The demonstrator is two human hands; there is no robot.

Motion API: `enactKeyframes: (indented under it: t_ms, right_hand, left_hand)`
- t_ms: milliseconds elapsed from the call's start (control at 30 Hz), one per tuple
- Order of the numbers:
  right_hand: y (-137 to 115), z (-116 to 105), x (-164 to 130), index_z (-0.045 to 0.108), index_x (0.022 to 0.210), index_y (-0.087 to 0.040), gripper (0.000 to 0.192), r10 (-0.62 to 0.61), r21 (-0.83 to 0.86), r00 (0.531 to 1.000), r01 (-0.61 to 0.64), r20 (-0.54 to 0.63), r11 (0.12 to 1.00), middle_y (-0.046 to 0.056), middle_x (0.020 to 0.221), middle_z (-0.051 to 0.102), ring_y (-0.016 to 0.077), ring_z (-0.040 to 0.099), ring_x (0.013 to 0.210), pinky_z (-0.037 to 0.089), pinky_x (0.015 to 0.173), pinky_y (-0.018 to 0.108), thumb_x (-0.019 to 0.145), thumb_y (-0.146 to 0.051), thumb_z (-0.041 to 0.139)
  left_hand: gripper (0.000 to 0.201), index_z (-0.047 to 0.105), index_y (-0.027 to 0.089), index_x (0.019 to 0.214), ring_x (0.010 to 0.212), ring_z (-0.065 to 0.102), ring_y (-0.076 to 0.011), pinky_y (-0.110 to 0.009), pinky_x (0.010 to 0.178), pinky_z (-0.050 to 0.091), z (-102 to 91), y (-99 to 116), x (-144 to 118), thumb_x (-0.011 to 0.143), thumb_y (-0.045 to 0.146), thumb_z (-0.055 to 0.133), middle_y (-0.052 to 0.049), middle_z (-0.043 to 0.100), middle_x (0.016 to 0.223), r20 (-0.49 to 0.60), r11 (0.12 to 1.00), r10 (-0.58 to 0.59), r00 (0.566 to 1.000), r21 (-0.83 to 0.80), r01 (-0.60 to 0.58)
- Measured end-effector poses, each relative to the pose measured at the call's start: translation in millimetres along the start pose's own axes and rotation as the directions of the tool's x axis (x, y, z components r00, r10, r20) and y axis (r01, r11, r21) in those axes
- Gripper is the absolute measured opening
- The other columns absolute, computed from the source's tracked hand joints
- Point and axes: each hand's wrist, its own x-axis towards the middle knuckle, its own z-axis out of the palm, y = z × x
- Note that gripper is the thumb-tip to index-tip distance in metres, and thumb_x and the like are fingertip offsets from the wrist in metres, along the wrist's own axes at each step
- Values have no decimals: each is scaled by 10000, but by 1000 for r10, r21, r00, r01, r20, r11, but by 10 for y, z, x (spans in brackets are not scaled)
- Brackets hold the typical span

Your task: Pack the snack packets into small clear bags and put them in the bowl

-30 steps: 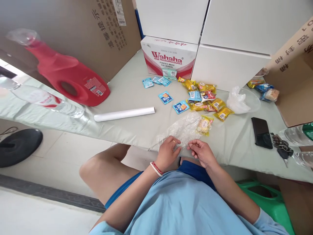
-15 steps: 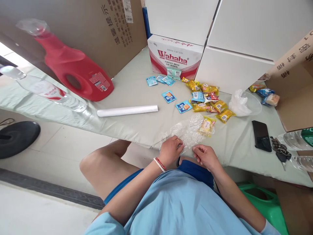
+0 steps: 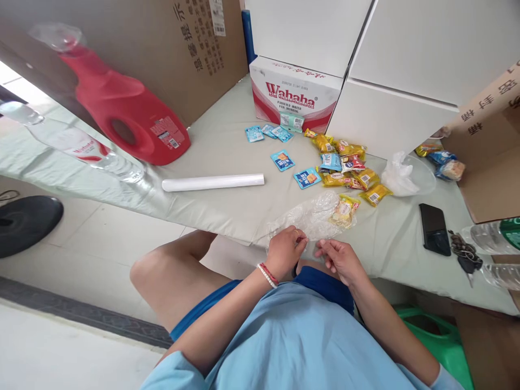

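Right hand (image 3: pixel 340 260) and left hand (image 3: pixel 286 250) have edged slightly closer since half a second ago; they are apart, fingers curled, and whether either pinches the clear bag (image 3: pixel 311 214) I cannot tell; it lies by the near edge of the bench (image 3: pixel 227 208), a yellow packet (image 3: pixel 344 210) at its right end; working the bag seems the step, the next move calling for a light pinch; at the back are white boxes (image 3: pixel 406 49), brown cardboard (image 3: pixel 146 54), a carton (image 3: pixel 292 86); a phone (image 3: pixel 434 228) lies right.

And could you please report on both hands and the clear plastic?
Left hand at near edge of clear plastic, hold unclear. Right hand nearby, curled. Yellow packet at plastic's right end.
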Motion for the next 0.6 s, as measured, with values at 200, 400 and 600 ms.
enactKeyframes:
  t_ms: [200, 400, 600]
  right_hand:
    - [-98, 111, 31, 664, 770, -171, 568, -24, 197, 999, 27, -21, 980, 25, 755, 718, 29, 405, 443, 247, 352, 158, 501, -573, 961]
    - [-113, 97, 48, 638, 746, -170, 541, -56, 145, 998, 59, -25, 988, 14, 725, 684, 41, 416, 461, 259, 360, 164, 545, -571, 941]
    - [-126, 70, 45, 608, 755, -185, 531, -82, 121, 997, 81, -2, 989, 2, 731, 661, 50, 419, 473, 261, 368, 173, 585, -574, 927]
  left_hand:
    - [128, 732, 221, 876, 847, 643, -184, -306, 755, 434, -1, 64, -48, 933, 265, 626, -20, 703, 885, -29, 992, 22, 999, -124, -26]
    - [167, 663, 192, 800, 685, 559, -144, -270, 654, 413, -72, -127, 27, 894, 325, 626, 7, 642, 739, -65, 843, -164, 984, -528, 106]
    - [143, 666, 199, 873, 771, 595, -157, -294, 745, 463, -251, -160, 40, 918, 323, 608, -19, 676, 850, -218, 884, -92, 972, -466, -21]
